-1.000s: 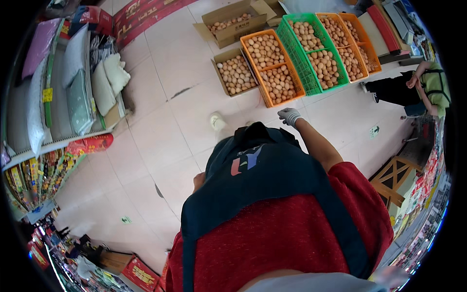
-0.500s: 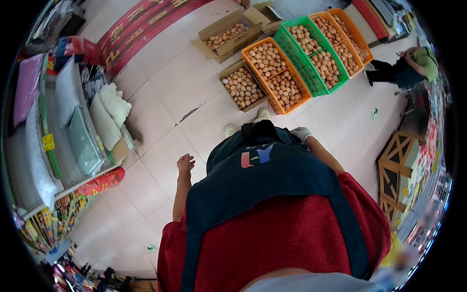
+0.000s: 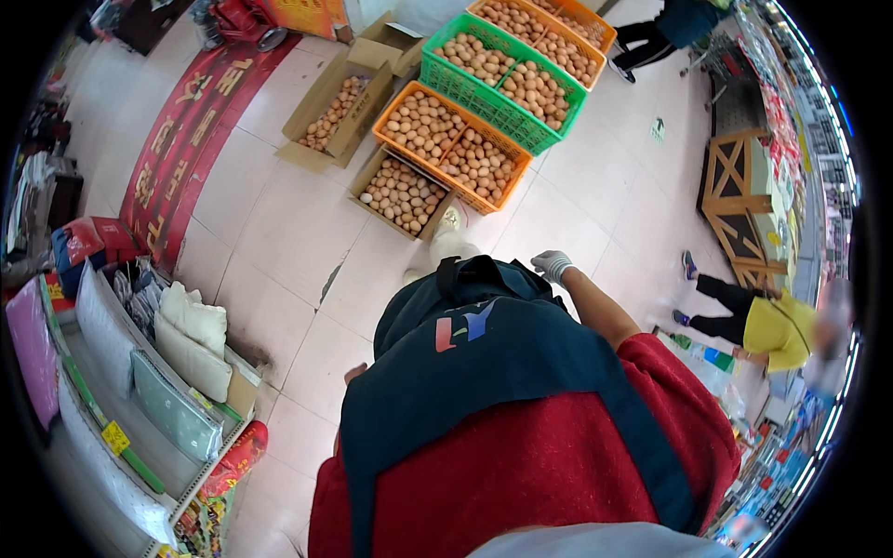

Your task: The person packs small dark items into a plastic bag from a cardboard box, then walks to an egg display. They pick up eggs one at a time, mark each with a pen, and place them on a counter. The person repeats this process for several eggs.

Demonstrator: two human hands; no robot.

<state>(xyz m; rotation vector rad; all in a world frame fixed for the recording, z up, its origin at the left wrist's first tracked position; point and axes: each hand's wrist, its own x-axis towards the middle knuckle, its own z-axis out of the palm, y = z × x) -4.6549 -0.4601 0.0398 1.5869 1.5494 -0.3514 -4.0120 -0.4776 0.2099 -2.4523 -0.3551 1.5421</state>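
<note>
My right hand [image 3: 553,266], in a pale knit glove, hangs in front of the apron's right side with its fingers loosely curled; nothing shows in it. Only a small piece of my left hand [image 3: 355,373] is visible beside the dark apron [image 3: 493,358], which hides its fingers. Nearest my shoes [image 3: 450,221] are a small cardboard box [image 3: 383,217] of eggs and a divided orange crate [image 3: 511,188] of brown eggs. Behind them stand a green crate [image 3: 486,100] and more orange crates [image 3: 593,78], also filled with eggs. A longer open carton [image 3: 368,119] holds eggs further left.
At left is a shelf [image 3: 195,484] with pillows [image 3: 191,363]. A red mat [image 3: 191,139] lies on the tiled floor [image 3: 288,209]. A person in yellow [image 3: 781,330] stands at right by a wooden-framed stand [image 3: 741,200]. Another person [image 3: 684,23] is at the far right.
The view has turned, shifting the egg crates leftward and up. My left hand has gone mostly behind the apron. One foot is further forward, and a person in yellow has come into view.
</note>
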